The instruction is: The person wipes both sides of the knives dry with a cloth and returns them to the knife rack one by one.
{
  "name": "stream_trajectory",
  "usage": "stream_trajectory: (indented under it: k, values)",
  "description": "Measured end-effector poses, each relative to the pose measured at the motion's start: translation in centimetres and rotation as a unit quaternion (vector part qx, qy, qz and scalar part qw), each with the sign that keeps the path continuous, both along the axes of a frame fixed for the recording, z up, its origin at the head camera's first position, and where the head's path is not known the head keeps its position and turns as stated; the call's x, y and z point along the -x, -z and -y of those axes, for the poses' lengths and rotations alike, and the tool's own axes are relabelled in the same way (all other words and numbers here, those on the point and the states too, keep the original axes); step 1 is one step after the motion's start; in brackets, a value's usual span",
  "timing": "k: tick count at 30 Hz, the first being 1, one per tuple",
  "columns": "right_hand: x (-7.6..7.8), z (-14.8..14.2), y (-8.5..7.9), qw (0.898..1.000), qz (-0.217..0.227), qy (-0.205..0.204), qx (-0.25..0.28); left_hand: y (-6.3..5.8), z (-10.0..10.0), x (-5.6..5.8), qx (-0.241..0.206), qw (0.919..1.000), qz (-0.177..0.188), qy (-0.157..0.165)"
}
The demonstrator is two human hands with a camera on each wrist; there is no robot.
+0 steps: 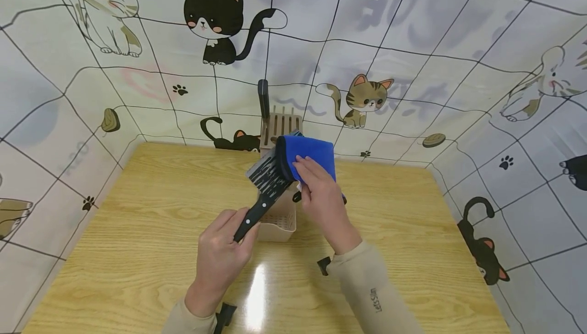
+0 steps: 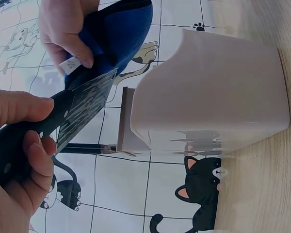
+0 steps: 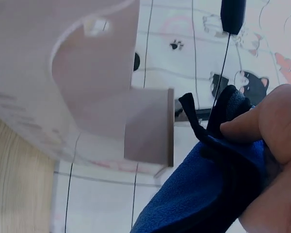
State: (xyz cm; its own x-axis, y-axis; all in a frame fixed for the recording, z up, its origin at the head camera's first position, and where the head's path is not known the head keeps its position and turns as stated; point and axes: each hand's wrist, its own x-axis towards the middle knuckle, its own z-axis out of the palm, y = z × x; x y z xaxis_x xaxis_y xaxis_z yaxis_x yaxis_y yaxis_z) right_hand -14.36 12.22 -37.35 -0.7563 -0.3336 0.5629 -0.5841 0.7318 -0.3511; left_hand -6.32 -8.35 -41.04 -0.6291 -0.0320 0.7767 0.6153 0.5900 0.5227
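Observation:
My left hand (image 1: 224, 247) grips the black riveted handle of a cleaver (image 1: 269, 177), its blade patterned in black and silver and angled up to the right. A blue cloth (image 1: 316, 151) with black edging is folded over the far part of the blade, hiding it. My right hand (image 1: 324, 204) holds this cloth, fingers on top; in the left wrist view the thumb presses it from below, beside a small white tag (image 2: 70, 64). Both hands are above the table, in front of a beige knife holder (image 1: 277, 233).
The knife holder stands on the wood-grain table (image 1: 183, 186), with slots at its back. One black-handled knife (image 1: 263, 99) stands upright in a left slot. A cat-print, tile-patterned covering (image 1: 302, 59) rises behind the table and on both sides.

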Motion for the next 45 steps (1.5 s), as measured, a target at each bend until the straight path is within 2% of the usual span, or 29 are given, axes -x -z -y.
stream_trajectory:
  k: [4, 10, 18, 27, 36, 45]
  values:
    - [-1.3, 0.8, -0.1, 0.999, -0.023, -0.029, -0.010, 0.1, 0.0, 0.0, -0.017, 0.9999, -0.001, 0.001]
    - [-3.0, 2.0, -0.6, 0.997, -0.031, -0.064, -0.023, 0.1, 0.3, 0.1, -0.002, 1.0000, 0.000, -0.003]
    - [-3.7, 2.6, -1.4, 0.994, -0.042, -0.096, -0.040, 0.2, 0.5, 0.3, 0.001, 0.9999, -0.014, -0.004]
    - [-2.5, 2.8, -2.4, 0.994, -0.048, -0.070, -0.070, 0.1, 0.3, 0.4, -0.008, 0.9995, -0.029, 0.000]
    - [-0.3, 2.2, -2.7, 0.995, -0.038, -0.039, -0.086, 0.1, 0.2, 0.1, -0.015, 0.9997, -0.017, 0.009]
    - [1.6, 1.3, -2.4, 0.996, -0.025, -0.017, -0.083, 0.2, 0.2, 0.0, -0.013, 0.9996, -0.023, 0.011]
